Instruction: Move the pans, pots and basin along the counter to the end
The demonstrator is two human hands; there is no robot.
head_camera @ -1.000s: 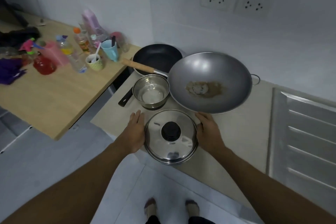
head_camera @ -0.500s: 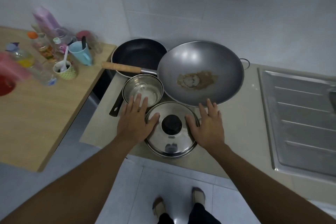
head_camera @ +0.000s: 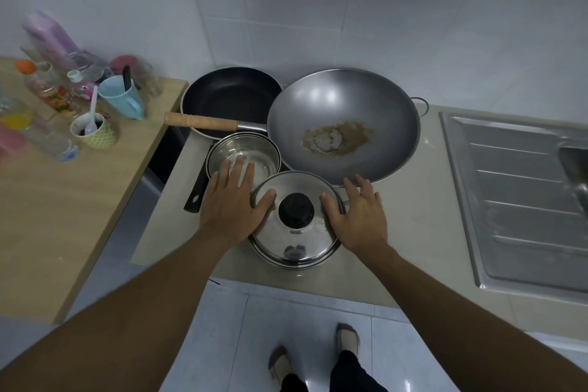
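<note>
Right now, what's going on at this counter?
A person stands at the counter with both hands on the lidded pot near the front edge. The left hand is against its left side and the right hand against its right, fingers fairly straight, thumbs on the lid. The pot looks set down, not lifted. Behind it sit a saucepan, a frying pan and a wok with brown residue. The sink is to the right.

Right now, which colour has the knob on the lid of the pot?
The knob is black, on a shiny steel lid; the head view shows it best.
</note>
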